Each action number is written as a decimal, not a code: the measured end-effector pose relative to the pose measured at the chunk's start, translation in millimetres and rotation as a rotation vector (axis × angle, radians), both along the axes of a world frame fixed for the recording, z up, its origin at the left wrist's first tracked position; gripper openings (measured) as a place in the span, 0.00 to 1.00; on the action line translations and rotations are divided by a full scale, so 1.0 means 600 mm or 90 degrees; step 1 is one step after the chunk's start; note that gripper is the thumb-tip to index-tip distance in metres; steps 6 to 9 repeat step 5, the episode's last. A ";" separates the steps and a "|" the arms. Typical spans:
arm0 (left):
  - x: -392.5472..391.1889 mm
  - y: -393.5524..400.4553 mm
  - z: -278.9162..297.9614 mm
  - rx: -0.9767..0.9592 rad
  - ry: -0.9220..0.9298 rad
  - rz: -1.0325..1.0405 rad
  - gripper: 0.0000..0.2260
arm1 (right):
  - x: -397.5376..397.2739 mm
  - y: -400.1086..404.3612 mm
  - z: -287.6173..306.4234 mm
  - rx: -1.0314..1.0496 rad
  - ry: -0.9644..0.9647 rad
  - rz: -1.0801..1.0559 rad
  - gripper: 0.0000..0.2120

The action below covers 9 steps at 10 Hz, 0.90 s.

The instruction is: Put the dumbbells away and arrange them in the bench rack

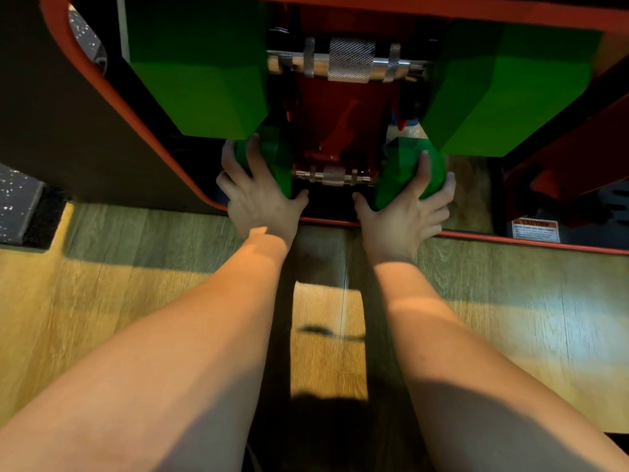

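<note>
- Here we see the bench rack (343, 107), red-framed, holding two green dumbbells, one above the other
- The upper dumbbell (350, 61) sits high in the rack; its knurled steel handle runs across between two large green heads
- The lower dumbbell (335, 175) lies beneath it, low in the rack near the wooden floor (153, 301); its short knurled handle shows between two smaller green heads
- Our left hand (260, 195) lies on the left head of the lower dumbbell; its grip is spread, fingers splayed and curving over the green end, thumb reaching toward the handle
- Our right hand (406, 206) lies likewise on the right head; its grip is spread too, fingers fanned over the rounded green surface
- Both forearms reach forward side by side; neither hand touches the handle
- A white and orange caution label (536, 230) sits on the frame low at right
- A dark speckled mat (20, 206) lies on the floor at far left
</note>
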<state>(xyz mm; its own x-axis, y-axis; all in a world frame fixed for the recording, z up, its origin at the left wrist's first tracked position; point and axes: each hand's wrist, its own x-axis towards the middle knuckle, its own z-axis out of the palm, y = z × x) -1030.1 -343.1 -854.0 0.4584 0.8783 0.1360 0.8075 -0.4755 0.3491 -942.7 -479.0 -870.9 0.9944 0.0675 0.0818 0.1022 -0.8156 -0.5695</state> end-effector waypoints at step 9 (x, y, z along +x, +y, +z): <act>-0.051 -0.053 0.177 -0.196 0.183 -0.026 0.35 | -0.045 -0.045 0.179 -0.176 0.170 0.087 0.46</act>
